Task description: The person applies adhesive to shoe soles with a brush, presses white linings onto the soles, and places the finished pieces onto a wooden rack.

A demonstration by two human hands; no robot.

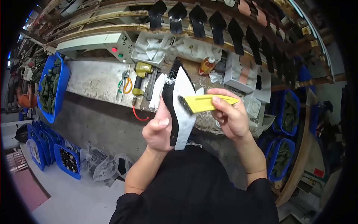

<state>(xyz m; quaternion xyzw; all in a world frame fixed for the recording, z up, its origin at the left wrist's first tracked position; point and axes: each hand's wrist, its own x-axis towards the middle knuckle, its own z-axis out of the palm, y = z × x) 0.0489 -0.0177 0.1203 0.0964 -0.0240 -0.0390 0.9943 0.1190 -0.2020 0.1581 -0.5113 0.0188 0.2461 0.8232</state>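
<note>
My left hand [156, 135] holds a pointed shoe part [184, 128] upright in front of me. One side of it is white, and the edge and tip are glossy black. The left thumb is out at the side, while the other fingers pass behind the part, mostly hidden. In my right hand [235, 118] is a yellow-handled brush [204, 103], pinched between thumb and fingers. Its dark bristles meet the white face near the middle. White pointed pieces [158, 91] lie on the bench just behind my left hand.
On the bench [87, 82] are a yellow-green glue gun [140, 76], scissors [126, 86], an amber bottle [207, 65] and a white box [151, 48]. Several black shoe parts [198, 21] stand along the rack above. Blue bins [61, 89] with green pieces flank the workplace.
</note>
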